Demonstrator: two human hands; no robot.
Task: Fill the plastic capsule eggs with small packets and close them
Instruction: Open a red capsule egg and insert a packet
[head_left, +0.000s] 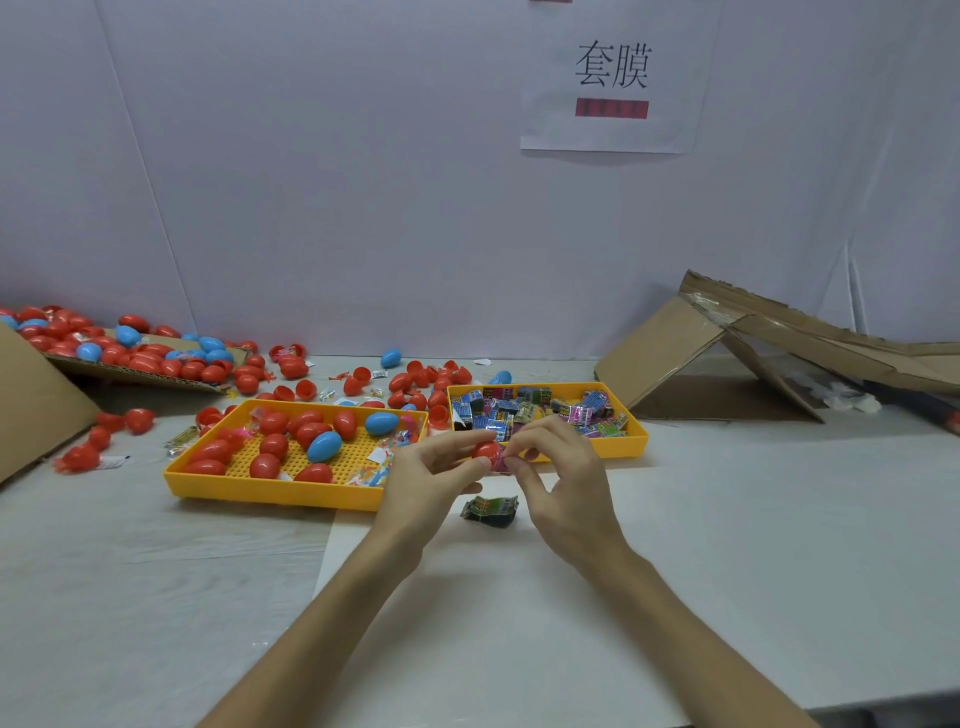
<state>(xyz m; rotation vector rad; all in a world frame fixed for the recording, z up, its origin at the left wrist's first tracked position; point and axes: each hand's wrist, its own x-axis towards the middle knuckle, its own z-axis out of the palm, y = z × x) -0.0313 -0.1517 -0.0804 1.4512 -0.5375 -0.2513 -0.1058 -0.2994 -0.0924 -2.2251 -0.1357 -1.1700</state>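
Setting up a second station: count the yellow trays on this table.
2. The left tray holds red and blue eggs; the right tray, beside it, holds small packets. No other seems hidden.

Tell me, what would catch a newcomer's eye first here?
At the centre, the left hand grips a red egg while the right hand pinches a pink packet beside it. Behind them sit two yellow trays: the left tray holds red and blue eggs, the right tray colourful packets. A heap of loose eggs spills across the far left.
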